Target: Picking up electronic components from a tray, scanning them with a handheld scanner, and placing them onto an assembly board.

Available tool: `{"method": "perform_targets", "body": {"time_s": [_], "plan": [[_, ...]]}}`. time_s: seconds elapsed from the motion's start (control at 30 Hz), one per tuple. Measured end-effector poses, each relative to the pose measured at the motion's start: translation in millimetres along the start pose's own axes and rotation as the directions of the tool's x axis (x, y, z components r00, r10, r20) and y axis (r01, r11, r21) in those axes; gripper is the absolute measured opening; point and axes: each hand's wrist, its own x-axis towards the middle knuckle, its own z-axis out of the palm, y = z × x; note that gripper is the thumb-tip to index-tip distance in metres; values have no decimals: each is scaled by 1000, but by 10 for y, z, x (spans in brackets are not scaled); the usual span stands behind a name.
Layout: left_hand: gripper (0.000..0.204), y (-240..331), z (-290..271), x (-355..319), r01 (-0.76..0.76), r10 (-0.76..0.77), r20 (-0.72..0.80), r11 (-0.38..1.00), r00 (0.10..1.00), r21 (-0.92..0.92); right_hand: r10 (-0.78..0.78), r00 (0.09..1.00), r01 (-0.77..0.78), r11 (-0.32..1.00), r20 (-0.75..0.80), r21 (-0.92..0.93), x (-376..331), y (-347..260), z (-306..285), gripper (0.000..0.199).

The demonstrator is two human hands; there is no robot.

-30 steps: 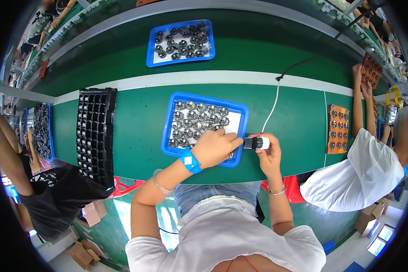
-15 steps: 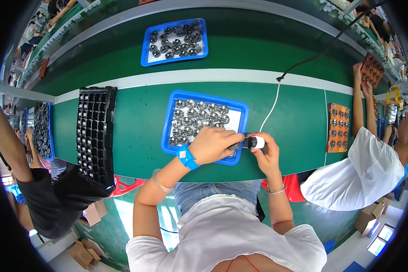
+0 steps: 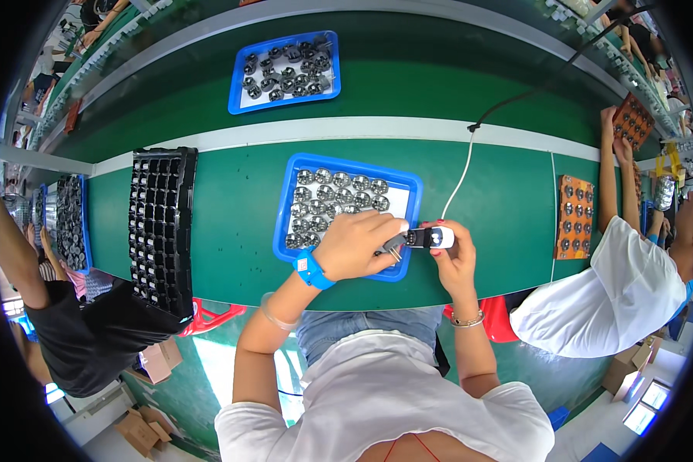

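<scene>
Shifted toward 9 o'clock since the earlier frame is the far blue tray (image 3: 285,106), while the dark grey pronged plug (image 3: 393,245), then mostly hidden, is now exposed at the fingertips of the left hand (image 3: 354,245). The plug is pinched between that hand's thumb and fingers, over the 4 o'clock side of the near blue tray (image 3: 413,204). A white-and-black handheld device (image 3: 441,237), from which a white cable (image 3: 460,185) is led toward 1 o'clock, is clasped by the right hand (image 3: 457,256) just outside the rim; whether plug and device are touching cannot be told.

One plug appears to be under way. Roughly twenty round metallic parts (image 3: 324,177) are left lying in the near tray, some covered by the left hand; whether they are finished or waiting is not shown.

About twenty more are held in the far tray, at 11 o'clock from the near one. One black celled tray (image 3: 183,231) is set at 9 o'clock, and one orange board (image 3: 572,256), filled with twelve round parts in four rows, at 3 o'clock.
</scene>
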Motion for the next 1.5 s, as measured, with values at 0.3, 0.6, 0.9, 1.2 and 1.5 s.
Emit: {"method": "perform_targets", "body": {"time_s": [0.3, 0.6, 0.9, 1.2, 1.5], "plan": [[37, -124, -70, -64, 40, -40, 2, 998, 999, -43, 16, 989, -5, 997, -147, 74, 159, -42, 459, 45], [38, -429, -391, 217, 60, -78, -100, 984, 992, -168, 185, 909, -36, 928, -375, 370, 490, 43, 435, 41], [38, -2202, -1369, 1030, 473, -237, -573, 826, 785, 306, 179, 835, -38, 962, -520, 271, 440, 130, 22, 43], [52, -2151, -1168, 808, 569, -230, -625, 707, 746, 420, 278, 779, -157, 955, -563, 253, 123, 145, -33, 43], [32, -336, -477, -71, -212, 213, 94, 977, 972, -28, 99, 899, -29, 985, -427, 168, 71, 62, -30, 44]]}}
